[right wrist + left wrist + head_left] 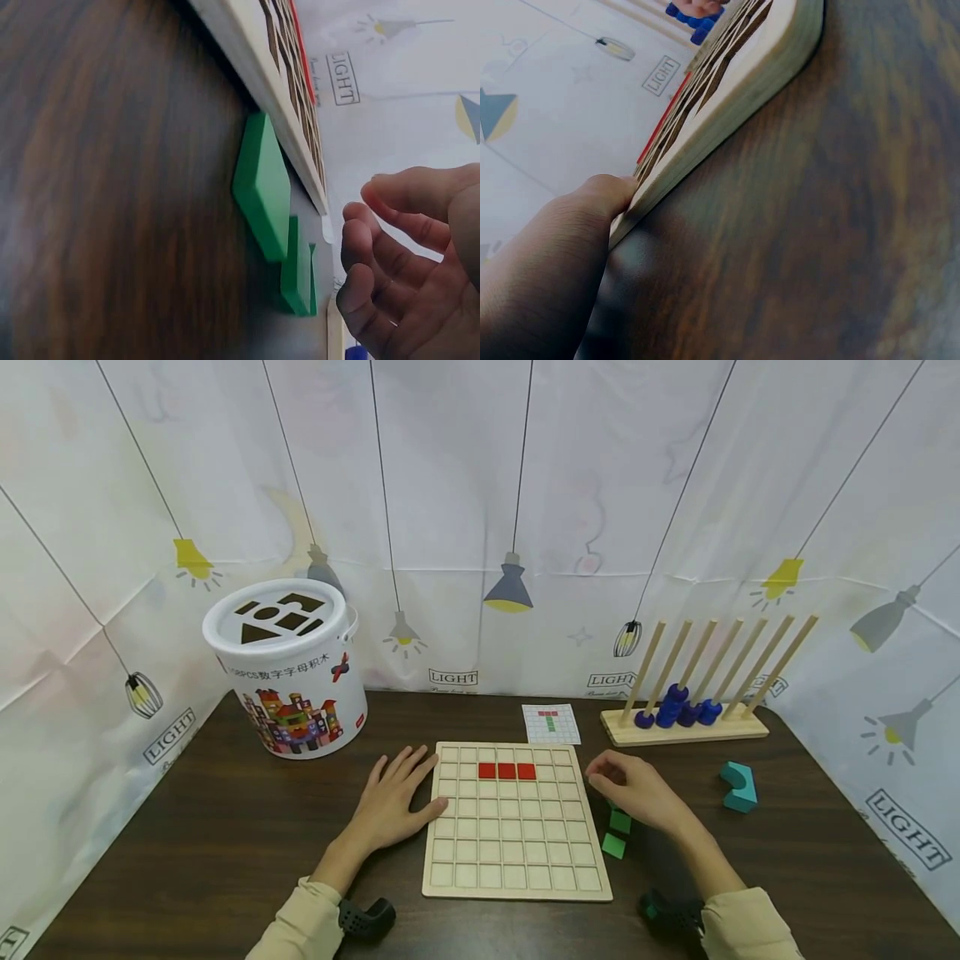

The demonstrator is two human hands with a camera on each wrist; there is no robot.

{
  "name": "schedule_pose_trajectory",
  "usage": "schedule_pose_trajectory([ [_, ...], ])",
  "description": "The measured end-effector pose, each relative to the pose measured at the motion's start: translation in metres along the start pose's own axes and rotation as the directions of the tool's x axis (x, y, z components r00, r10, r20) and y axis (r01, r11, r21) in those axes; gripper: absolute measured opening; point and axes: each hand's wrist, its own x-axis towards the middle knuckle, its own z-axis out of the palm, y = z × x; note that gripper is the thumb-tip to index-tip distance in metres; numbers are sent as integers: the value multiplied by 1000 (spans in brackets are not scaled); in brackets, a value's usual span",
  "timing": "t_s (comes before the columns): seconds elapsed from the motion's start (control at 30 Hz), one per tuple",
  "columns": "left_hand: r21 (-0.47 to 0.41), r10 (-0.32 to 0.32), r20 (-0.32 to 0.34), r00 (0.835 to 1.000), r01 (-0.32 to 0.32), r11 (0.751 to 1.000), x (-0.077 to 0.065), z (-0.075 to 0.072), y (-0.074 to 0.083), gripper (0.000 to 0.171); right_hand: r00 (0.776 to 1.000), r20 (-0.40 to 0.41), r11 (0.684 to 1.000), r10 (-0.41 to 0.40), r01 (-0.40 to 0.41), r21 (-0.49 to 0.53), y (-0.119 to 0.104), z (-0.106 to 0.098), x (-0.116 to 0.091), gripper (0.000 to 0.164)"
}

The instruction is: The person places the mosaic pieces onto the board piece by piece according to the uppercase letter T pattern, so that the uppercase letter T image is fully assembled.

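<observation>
A wooden grid board (517, 877) lies on the table, with three red square tiles (507, 771) side by side in one of its upper rows. My left hand (393, 802) rests at the board's left edge, fingers spread and thumb on the rim. Past the right edge, my right hand (637, 789) hovers with loosely bent fingers; nothing shows between them in the right wrist view. Below it lie green square tiles (613, 845), seen closer as a near green tile (262, 187) and more behind it. In the head view the hand partly covers the farthest ones.
A pattern card (551, 724) with a red and green T lies behind the board. At the back right stands a wooden peg rack (684, 731) with blue and purple beads. A teal arch block (740, 787) lies at right, and a white lidded bucket (300, 693) stands back left.
</observation>
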Motion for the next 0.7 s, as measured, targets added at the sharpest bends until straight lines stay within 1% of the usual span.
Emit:
schedule_pose_trajectory([
  [0.07, -3, -4, 6, 1000, 4, 1000, 0, 0, -1, 74, 1000, -9, 999, -23, 22, -24, 0, -2, -3, 15],
  [0.17, -9, -9, 14, 1000, 9, 1000, 1, 0, -2, 74, 999, -10, 998, -36, 36, -43, 1, -5, -8, 16],
  [0.43, -8, -8, 14, 1000, 8, 1000, 2, 1, -2, 74, 999, -27, 986, -39, 34, -164, 10, -14, -20, 17],
  [0.53, -5, -12, 14, 1000, 12, 1000, 1, 0, -1, 74, 999, -31, 984, -36, 30, -174, 14, -15, -22, 18],
  [0.7, -8, -12, 6, 1000, 12, 1000, 0, 0, 0, 74, 1000, -16, 989, -4, 1, -148, 18, -17, -25, 23],
])
